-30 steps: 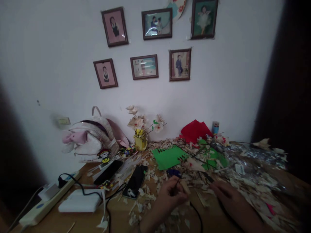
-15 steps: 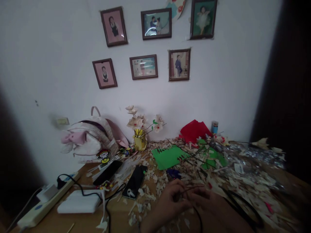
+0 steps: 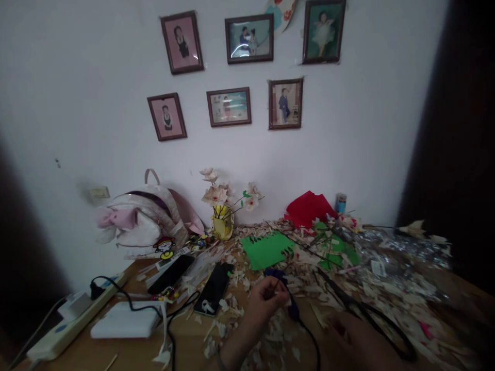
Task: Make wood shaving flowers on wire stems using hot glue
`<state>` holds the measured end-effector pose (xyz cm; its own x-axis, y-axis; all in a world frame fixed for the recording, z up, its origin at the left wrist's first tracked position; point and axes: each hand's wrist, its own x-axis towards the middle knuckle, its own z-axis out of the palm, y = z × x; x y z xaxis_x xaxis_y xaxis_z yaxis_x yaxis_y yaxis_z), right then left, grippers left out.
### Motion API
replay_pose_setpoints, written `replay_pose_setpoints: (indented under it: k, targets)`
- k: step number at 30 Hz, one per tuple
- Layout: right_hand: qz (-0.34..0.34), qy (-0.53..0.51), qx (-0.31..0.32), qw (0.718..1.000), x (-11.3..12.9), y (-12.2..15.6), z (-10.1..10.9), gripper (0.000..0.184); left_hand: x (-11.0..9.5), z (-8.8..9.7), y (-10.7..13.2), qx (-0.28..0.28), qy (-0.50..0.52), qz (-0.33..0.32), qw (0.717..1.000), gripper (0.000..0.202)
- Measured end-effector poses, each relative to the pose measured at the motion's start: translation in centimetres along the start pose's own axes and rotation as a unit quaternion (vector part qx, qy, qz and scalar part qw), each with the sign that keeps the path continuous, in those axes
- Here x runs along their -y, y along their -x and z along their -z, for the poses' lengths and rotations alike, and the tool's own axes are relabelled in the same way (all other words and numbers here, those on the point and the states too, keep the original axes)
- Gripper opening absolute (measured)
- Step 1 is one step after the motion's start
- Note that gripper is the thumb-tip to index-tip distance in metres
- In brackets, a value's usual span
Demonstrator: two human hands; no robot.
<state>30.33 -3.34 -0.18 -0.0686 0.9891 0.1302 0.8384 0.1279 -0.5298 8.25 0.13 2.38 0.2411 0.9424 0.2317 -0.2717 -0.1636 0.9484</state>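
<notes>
Honestly nothing here can be read, at least not from this camera. There's a small white tag on the crinkled foil, up and right of the right hand, with print too tiny to make out. The blue can, further out past that hand, has a label that's just a blur too. Well left of the left hand there's a printed white strip beside a phone and a cartoon sticker on the backpack — no letters I can make out on either.
</notes>
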Motion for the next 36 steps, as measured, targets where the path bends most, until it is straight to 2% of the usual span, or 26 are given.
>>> replay_pose_setpoints:
  k: [3, 8, 10, 15, 18, 21, 25, 29, 36]
  targets:
    - [-0.014, 0.055, 0.051, 0.997, -1.2, 0.6, -0.6, 0.03, -0.2, 0.0, 0.0, -0.031, 0.003, 0.01, 0.999, 0.039]
    - [0.001, 0.08, 0.059, 0.995, -1.8, 0.8, -0.9, 0.023, -1.1, -0.4, 0.2, -0.078, -0.002, 0.023, 0.997, 0.043]
    - [0.002, 0.053, 0.056, 0.997, -1.3, 0.7, -0.7, 0.02, -1.1, -0.5, 0.1, -0.079, 0.004, 0.03, 0.996, 0.044]
    - [0.058, -0.14, 0.031, 0.988, 2.0, 0.0, 0.4, 0.031, 0.2, -0.5, -0.3, -0.03, 0.059, 0.033, 0.997, 0.052]
    - [0.062, -0.26, 0.035, 0.963, 4.4, -0.5, 0.5, 0.033, 1.0, -0.4, -0.1, 0.023, 0.054, 0.049, 0.997, 0.058]
    - [0.052, -0.339, 0.077, 0.936, 5.8, -1.0, -0.2, 0.029, 1.0, -0.4, 0.4, 0.073, 0.031, 0.061, 0.995, 0.059]
    - [-0.013, -0.405, 0.109, 0.908, 5.9, -1.7, -1.6, 0.028, -0.1, -0.6, 1.0, 0.101, -0.003, 0.092, 0.991, 0.059]
    - [-0.012, -0.415, 0.141, 0.899, 5.2, -2.1, -1.9, 0.029, -0.7, -0.7, 1.3, 0.102, -0.021, 0.088, 0.991, 0.058]
    - [-0.01, -0.432, 0.074, 0.899, 5.8, -1.9, -1.8, 0.028, 0.7, 0.2, 0.6, 0.107, 0.009, 0.061, 0.992, 0.05]
